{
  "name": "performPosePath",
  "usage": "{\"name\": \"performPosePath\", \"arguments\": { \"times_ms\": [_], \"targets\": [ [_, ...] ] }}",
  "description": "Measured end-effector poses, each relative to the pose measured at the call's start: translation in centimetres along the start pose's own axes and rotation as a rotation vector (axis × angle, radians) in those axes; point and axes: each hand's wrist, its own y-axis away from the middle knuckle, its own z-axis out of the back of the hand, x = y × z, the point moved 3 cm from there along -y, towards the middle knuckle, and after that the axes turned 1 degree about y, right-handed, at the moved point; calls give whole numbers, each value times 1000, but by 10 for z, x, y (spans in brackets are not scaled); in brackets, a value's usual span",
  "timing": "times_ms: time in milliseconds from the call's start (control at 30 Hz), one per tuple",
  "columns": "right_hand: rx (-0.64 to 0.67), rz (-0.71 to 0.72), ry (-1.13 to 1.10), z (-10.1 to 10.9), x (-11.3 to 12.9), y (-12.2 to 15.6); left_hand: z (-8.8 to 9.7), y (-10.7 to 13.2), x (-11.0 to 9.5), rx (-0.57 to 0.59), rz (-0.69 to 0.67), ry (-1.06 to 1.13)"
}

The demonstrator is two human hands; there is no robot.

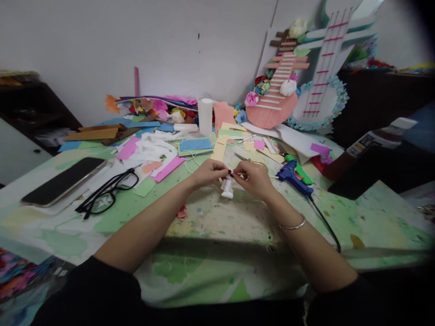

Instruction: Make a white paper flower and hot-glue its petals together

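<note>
My left hand and my right hand meet over the middle of the paint-stained table. Both pinch something tiny and dark between their fingertips; it is too small to name. Directly under the fingertips stands a small white spool-like piece on the table. A thin pale thread runs from near my left hand toward the paper pile. A silver bangle circles my right wrist. Scissors lie just behind my right hand.
A blue glue gun with a black cord lies right of my hands. Black glasses and a phone lie at the left. Coloured paper scraps, a white roll and paper guitar crafts fill the back.
</note>
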Motion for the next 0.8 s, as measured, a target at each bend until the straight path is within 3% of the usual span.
{"name": "performPosePath", "arguments": {
  "times_ms": [200, 800],
  "targets": [
    [-9, 13, 9, 2, 2, 0, 0, 0, -1, 12, -26, -7],
    [123, 33, -69, 9, -2, -1, 2, -1, 3, 1, -46, 58]
  ]
}}
